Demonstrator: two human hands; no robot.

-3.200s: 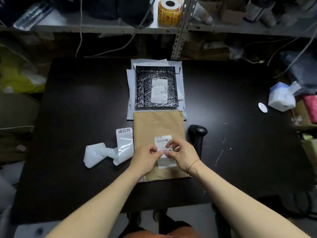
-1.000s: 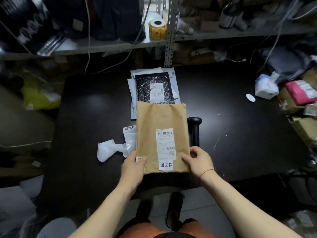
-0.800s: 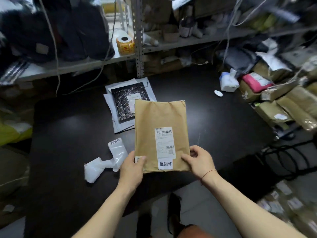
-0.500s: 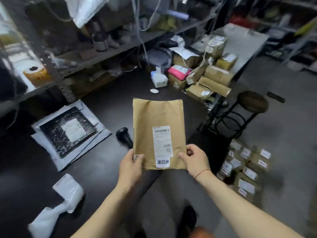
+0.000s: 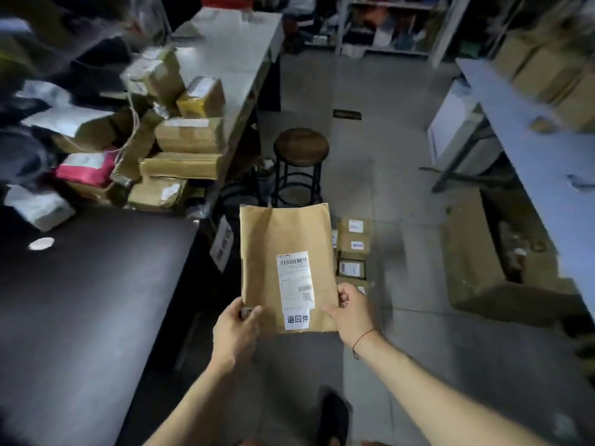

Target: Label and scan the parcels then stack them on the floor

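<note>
brown parcel (image 5: 285, 252) labelled w/ white sticker (image 5: 297, 318), held in air over floor (image 5: 402, 333); left hand (image 5: 236, 333) & right hand (image 5: 349, 312) pinch its lower corners. scan: can't tell. left: stack it by floor parcels (image 5: 352, 249).

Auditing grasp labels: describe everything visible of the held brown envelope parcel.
The brown paper envelope parcel is flat, lightly creased, held label-up in the air over the floor. A white barcode label sits lower right on its face, a white sticker with Chinese characters just below. The left hand grips its bottom left corner, the right hand its bottom right edge.
</note>
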